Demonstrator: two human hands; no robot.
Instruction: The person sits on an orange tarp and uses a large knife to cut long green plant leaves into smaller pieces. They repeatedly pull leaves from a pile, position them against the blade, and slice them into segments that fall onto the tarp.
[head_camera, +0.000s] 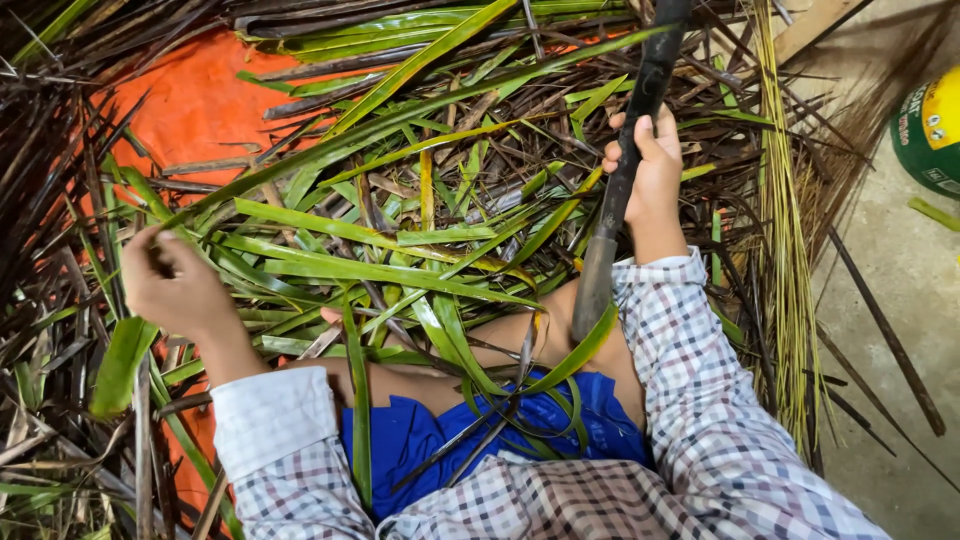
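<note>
Leaf (380, 268): a long green strip, lying across the lap and over the heap of cut leaves (470, 200), its far-left end being pinched in the closed left hand (180, 285). Nearest the camera, checked sleeves (690, 400) and blue shorts (420, 435) are showing, with bare thighs under the strips. The right hand (650, 170) is gripping the dark handle of a blade (597, 285), whose tip is pointing down at the thigh. Judged risk: the blade may be slipping toward bare skin, since loose strips are hiding the leg. Farther off, an orange sheet (200, 100) is lying under the heap, with dry stalks (785, 250) and a green-yellow ball (930, 130) at right.
</note>
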